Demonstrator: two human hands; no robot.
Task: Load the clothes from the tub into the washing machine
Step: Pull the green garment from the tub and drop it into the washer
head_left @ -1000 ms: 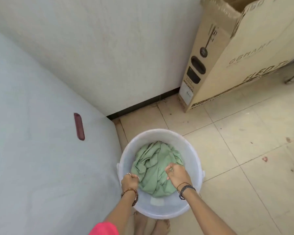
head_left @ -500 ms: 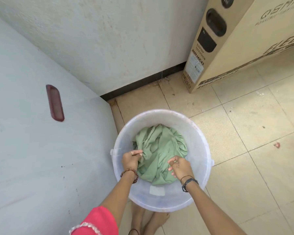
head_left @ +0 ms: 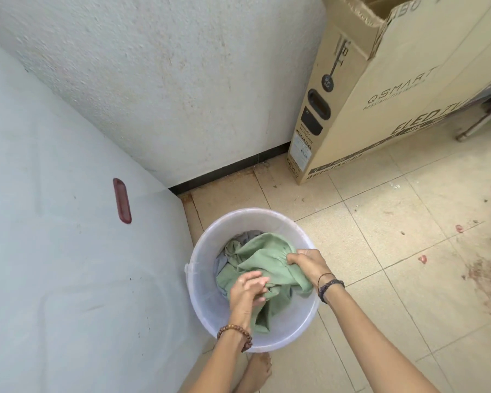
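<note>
A translucent white tub (head_left: 210, 242) stands on the tiled floor right below me. Inside it lies a crumpled green garment (head_left: 264, 256), with a bit of grey cloth (head_left: 244, 237) showing under its far edge. My left hand (head_left: 247, 290) is closed on the near part of the green garment. My right hand (head_left: 306, 262) grips a bunched fold at the garment's right side, raised to about rim height. The pale grey side of the washing machine (head_left: 54, 251), with a dark red recessed handle (head_left: 122, 200), fills the left of the view; its opening is out of sight.
A rough white wall (head_left: 182, 80) with a black skirting runs behind the tub. A tall cardboard TV box (head_left: 380, 89) leans at the back right. Beige floor tiles (head_left: 394, 265) with red specks and stains spread to the right. My bare feet (head_left: 255, 373) are just below the tub.
Both hands have gathered the green garment and pulled it up toward the tub's right rim; grey cloth beneath now shows. My right hand moved right and farther, and the camera tilted up.
</note>
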